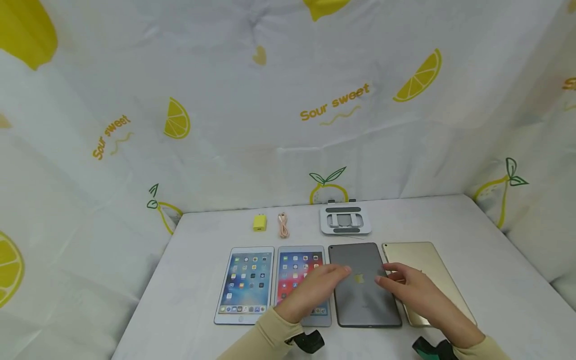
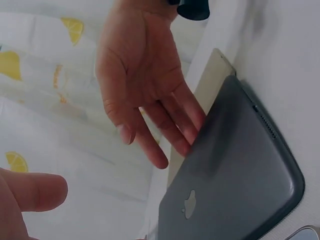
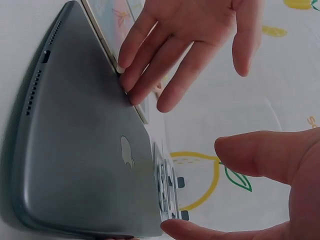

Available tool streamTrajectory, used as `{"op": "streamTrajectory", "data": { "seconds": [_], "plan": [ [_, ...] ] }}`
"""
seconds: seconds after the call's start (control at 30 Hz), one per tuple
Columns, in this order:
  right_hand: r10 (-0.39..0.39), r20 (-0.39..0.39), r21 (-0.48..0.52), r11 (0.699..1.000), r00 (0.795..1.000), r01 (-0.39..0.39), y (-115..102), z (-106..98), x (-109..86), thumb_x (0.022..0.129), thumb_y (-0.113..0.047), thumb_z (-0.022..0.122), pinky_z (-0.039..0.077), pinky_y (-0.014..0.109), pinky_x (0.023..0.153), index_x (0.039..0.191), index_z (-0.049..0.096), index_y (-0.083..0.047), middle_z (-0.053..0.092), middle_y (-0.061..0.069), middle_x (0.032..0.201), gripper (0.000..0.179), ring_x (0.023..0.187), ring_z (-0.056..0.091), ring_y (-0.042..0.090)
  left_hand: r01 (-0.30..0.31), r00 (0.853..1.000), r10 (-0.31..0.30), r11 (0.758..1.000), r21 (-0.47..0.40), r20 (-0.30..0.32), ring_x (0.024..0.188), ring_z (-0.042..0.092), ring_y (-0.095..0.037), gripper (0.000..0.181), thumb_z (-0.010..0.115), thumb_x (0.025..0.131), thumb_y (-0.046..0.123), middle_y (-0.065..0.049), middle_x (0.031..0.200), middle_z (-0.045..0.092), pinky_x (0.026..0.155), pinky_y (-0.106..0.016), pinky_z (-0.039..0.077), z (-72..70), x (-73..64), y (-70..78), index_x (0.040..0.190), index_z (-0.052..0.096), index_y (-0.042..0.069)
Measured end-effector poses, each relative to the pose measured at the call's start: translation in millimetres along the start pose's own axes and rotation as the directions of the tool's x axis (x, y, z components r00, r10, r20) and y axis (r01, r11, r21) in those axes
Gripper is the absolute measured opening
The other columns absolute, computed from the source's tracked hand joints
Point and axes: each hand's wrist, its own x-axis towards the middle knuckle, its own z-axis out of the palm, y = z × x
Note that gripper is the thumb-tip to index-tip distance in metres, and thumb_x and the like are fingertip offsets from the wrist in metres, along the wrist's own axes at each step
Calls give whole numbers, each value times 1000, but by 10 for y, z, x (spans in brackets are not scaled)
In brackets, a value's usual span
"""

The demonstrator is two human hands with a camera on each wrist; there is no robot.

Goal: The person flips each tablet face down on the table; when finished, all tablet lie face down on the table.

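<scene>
A dark grey tablet [image 1: 363,300] lies face down on the table, its pale logo facing up. My left hand [image 1: 315,290] reaches over a tablet with a red and blue screen [image 1: 288,260]; in the right wrist view its fairly straight fingertips [image 3: 136,95] are right at the grey tablet's long edge. On the opposite side is my right hand [image 1: 416,290], in front of a gold tablet [image 1: 443,280] that also lies face down. The left wrist view shows the right fingers [image 2: 165,125] extended beside the grey tablet's edge, and both thumbs raised above its back.
At the far left of the row lies a white tablet [image 1: 245,282] with its screen lit. Behind the row are a yellow charger plug [image 1: 259,223], a coiled pink cable [image 1: 283,226] and a folded silver stand [image 1: 330,227]. A lemon-print curtain [image 1: 243,165] hangs along the table's back edge.
</scene>
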Motion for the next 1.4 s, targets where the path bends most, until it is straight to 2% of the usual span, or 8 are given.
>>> {"op": "streamTrajectory", "data": {
  "seconds": [0.43, 0.6, 0.67, 0.8, 0.97, 1.1, 1.27, 1.4],
  "plan": [
    [-10, 2, -55, 998, 1000, 10, -53, 67, -31, 107, -48, 64, 62, 56, 95, 150, 50, 14, 64, 35, 142, 77, 127, 66, 48, 12, 1000, -13, 999, -36, -17, 137, 64, -28, 56, 58, 106, 58, -1, 144, 70, 117, -60, 51, -1, 31, -26, 142, 70, 17],
    [-41, -40, -117, 993, 998, 36, -156, 151, 0, 106, -48, 66, 64, 55, 90, 150, 50, 14, 62, 37, 143, 78, 123, 67, 50, 3, 999, -4, 1000, -26, -32, 133, 65, -24, 55, 60, 106, 56, 0, 143, 71, 115, -58, 53, -18, 18, -37, 142, 70, 16],
    [-68, -53, -123, 990, 996, 62, -230, 193, 24, 106, -48, 66, 64, 56, 91, 152, 49, 13, 58, 38, 148, 78, 125, 66, 52, -4, 999, 4, 1000, -14, -41, 133, 66, -24, 58, 60, 105, 57, 0, 144, 70, 114, -57, 54, -60, -11, -30, 144, 69, 15],
    [-113, -48, -84, 990, 992, 109, -465, 301, 66, 105, -48, 67, 63, 58, 97, 157, 46, 6, 52, 36, 157, 78, 134, 62, 53, -13, 993, 20, 998, 62, -115, 134, 65, -29, 68, 59, 104, 61, -7, 150, 66, 111, -61, 55, -229, -120, -41, 152, 61, 13],
    [-175, -7, -39, 984, 984, 175, -820, 515, 130, 102, -47, 71, 63, 59, 97, 158, 48, 3, 58, 34, 152, 79, 130, 66, 48, 20, 966, 28, 982, 185, -256, 144, 55, -42, 73, 60, 104, 56, -19, 156, 59, 116, -71, 46, -486, -268, -173, 153, 56, 1],
    [-201, 43, -53, 978, 979, 203, -1065, 716, 203, 101, -48, 70, 57, 66, 104, 157, 47, 5, 57, 33, 153, 81, 133, 63, 51, 58, 947, 24, 968, 246, -321, 146, 49, -53, 79, 65, 101, 55, -27, 154, 59, 115, -78, 41, -626, -326, -280, 149, 57, -7],
    [-205, 50, -86, 974, 977, 209, -1147, 896, 266, 103, -42, 68, 49, 71, 112, 155, 46, 12, 57, 37, 151, 78, 139, 57, 55, 87, 944, 11, 955, 283, -330, 140, 51, -55, 77, 68, 97, 52, -25, 151, 63, 112, -78, 43, -662, -330, -342, 147, 60, -6],
    [-207, 46, -91, 973, 977, 211, -1119, 969, 288, 102, -42, 69, 54, 69, 108, 153, 46, 14, 62, 36, 144, 79, 130, 64, 50, 84, 954, -2, 962, 260, -301, 142, 55, -50, 70, 68, 99, 45, -22, 151, 64, 113, -74, 46, -697, -348, -363, 148, 60, -4]
  ]
}}
